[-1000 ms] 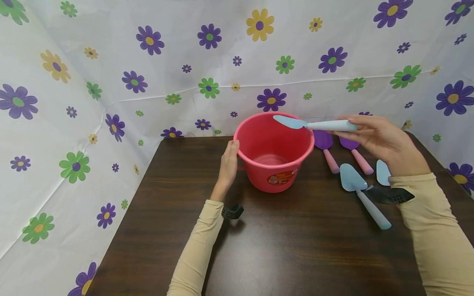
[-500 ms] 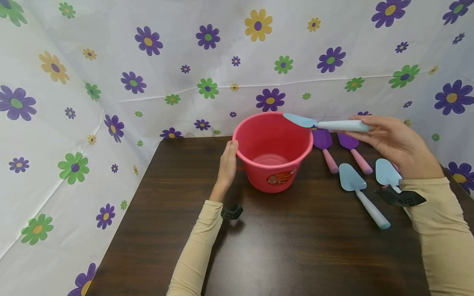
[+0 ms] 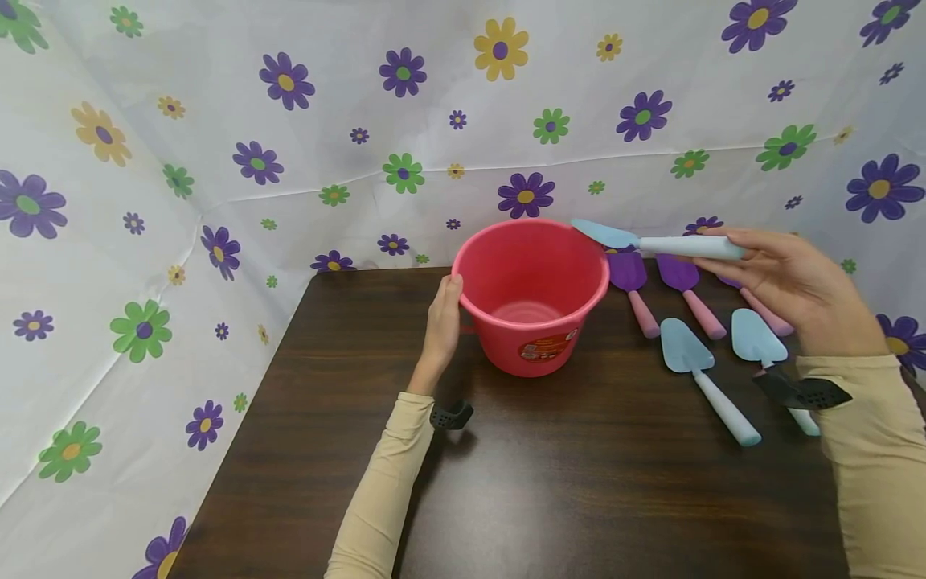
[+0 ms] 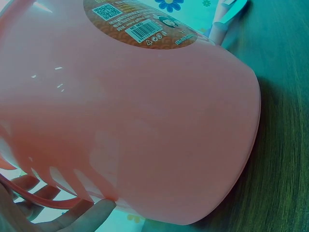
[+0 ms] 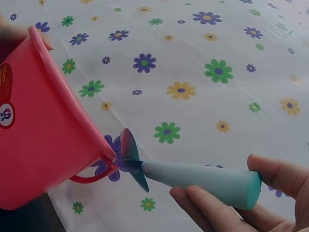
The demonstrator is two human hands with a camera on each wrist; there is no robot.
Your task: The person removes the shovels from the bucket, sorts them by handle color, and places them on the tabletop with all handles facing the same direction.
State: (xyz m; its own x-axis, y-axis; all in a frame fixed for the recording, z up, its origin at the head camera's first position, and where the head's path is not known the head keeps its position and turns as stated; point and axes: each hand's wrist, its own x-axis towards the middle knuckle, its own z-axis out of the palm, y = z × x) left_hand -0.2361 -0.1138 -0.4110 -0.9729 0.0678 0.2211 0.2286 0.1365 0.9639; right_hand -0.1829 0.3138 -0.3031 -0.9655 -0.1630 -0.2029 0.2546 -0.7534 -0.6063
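A pink bucket (image 3: 531, 346) with an oval label stands upright on the dark table. My left hand (image 3: 440, 326) holds its left side at the rim; in the left wrist view the fingers (image 4: 99, 215) lie beside the side handle (image 4: 43, 200) against the wall. My right hand (image 3: 803, 281) pinches a light blue garden trowel (image 3: 690, 246) by the end of its handle, thumb on one side and fingers on the other. The trowel is level, its blade pointing left at the bucket's right rim; in the right wrist view the blade (image 5: 133, 162) shows just outside the rim.
Two light blue trowels (image 3: 686, 346) (image 3: 757, 336) lie on the table (image 3: 579, 482) right of the bucket, one partly under my right wrist. Behind them lie several purple-bladed trowels (image 3: 680, 275) with pink handles. A white flowered cloth (image 3: 325, 104) hangs behind and at the left.
My right hand has moved right with the trowel, taking the blade from over the bucket's opening to its right rim. My left hand has stayed on the bucket.
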